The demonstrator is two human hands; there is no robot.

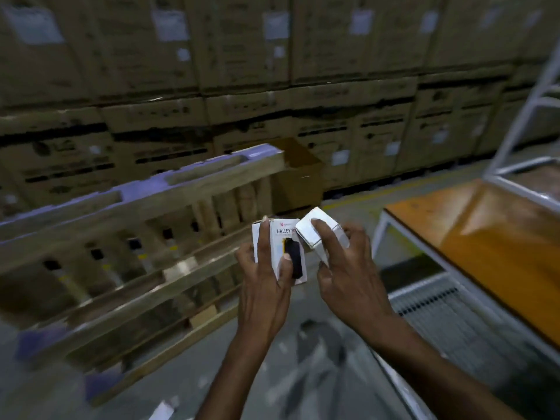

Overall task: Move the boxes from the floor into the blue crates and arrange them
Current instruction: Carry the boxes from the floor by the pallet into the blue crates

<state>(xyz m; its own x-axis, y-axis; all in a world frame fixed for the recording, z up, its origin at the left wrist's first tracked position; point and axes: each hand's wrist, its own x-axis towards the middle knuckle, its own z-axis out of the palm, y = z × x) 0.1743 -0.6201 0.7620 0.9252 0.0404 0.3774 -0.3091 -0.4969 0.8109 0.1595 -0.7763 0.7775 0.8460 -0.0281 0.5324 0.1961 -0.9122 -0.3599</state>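
Dozens of brown cardboard cartons [242, 56] are stacked in a wall across the far side, their faces matte and carrying pale labels. A rough wooden pallet [127, 237] leans on edge at the left, with slatted boards and a bluish tint along its top. At the right stands a trolley with a glossy orange surface [485, 237], a white metal frame [524, 95] and a mesh lower shelf [439, 301]. The grey floor [272, 374] is dull and blurred. No blue crate can be made out.

Both task boxes are in the air, near the middle, just left of the trolley. The left hand [263, 286] grips a printed box [283, 231], held upright, with the thumb across its front and the fingers behind its left edge. The right hand [348, 277] wraps a plain white box [309, 237], tilted, with the fingers curled over its top. The two boxes touch or nearly touch at their near corners.

Both look like thin, smooth retail cardboard, small and rectangular with crisp edges. I judge them light and fairly stiff, though the walls would dent under a hard squeeze and the coated faces may slip. They are best held across two opposite faces with moderate pressure, keeping the corners free for squaring them up in rows.
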